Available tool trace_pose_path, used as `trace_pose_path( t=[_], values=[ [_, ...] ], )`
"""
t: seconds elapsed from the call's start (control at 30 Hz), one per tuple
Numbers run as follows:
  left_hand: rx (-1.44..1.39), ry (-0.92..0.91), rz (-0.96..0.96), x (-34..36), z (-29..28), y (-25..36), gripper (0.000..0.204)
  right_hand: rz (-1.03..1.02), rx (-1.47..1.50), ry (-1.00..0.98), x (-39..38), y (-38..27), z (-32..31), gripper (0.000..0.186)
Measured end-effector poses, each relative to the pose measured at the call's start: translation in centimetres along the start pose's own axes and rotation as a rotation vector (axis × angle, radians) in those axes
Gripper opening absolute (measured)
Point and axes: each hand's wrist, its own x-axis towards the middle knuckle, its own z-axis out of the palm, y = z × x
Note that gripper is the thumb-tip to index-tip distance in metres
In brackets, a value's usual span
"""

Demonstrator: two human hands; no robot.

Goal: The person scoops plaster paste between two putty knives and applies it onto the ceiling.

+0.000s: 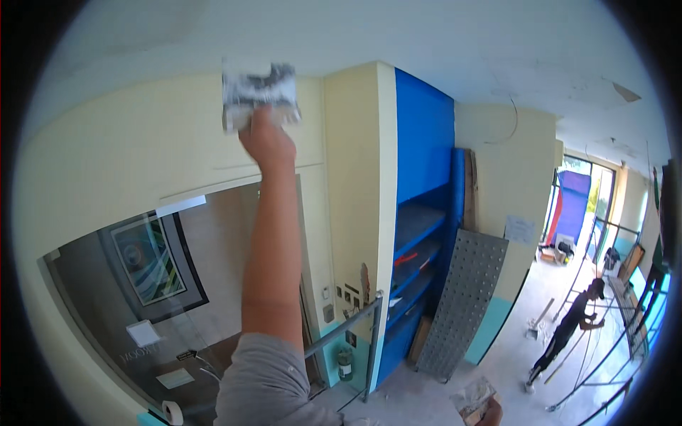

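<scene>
My left hand (268, 145) is raised high near the ceiling at the end of an outstretched arm in a grey sleeve. Its fingers close round a wide putty knife (260, 92), whose flat blade is smeared with white and grey putty. The blade is close under the ceiling (298, 35); whether it touches cannot be made out. Low at the bottom edge, my right hand (491, 413) grips a second flat blade (472, 399) carrying whitish putty; part of that hand is cut off by the frame.
A metal rail (344, 325) stands below my raised arm. Ahead are blue shelves (415, 248) and a leaning perforated metal plank (463, 302). At right, a person in dark clothes (568, 330) stands by scaffold frames (604, 383). A glass window (177, 284) is at left.
</scene>
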Motion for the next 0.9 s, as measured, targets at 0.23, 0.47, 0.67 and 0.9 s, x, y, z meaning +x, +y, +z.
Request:
trace_pose_path(
  t=[0.23, 0.47, 0.67, 0.9],
  values=[
    [0.623, 0.053, 0.578, 9.9, 11.7, 9.2, 0.032, -0.046, -0.090, 0.064, 0.8, -3.4, 0.2, 0.043],
    [0.980, 0.194, 0.750, 9.8, 18.5, 12.9, 0.033, -0.084, -0.113, 0.102, -0.1, -4.8, -0.9, 0.042],
    [0.682, 0.129, 0.613, 8.2, 23.6, 16.2, 0.043, -0.120, -0.131, 0.166, -1.9, -5.6, -2.6, 0.041],
    [0.627, 0.064, 0.387, 4.7, 30.0, 17.5, 0.044, -0.162, -0.166, 0.236, -3.2, -6.6, -4.7, 0.040]
  ],
)
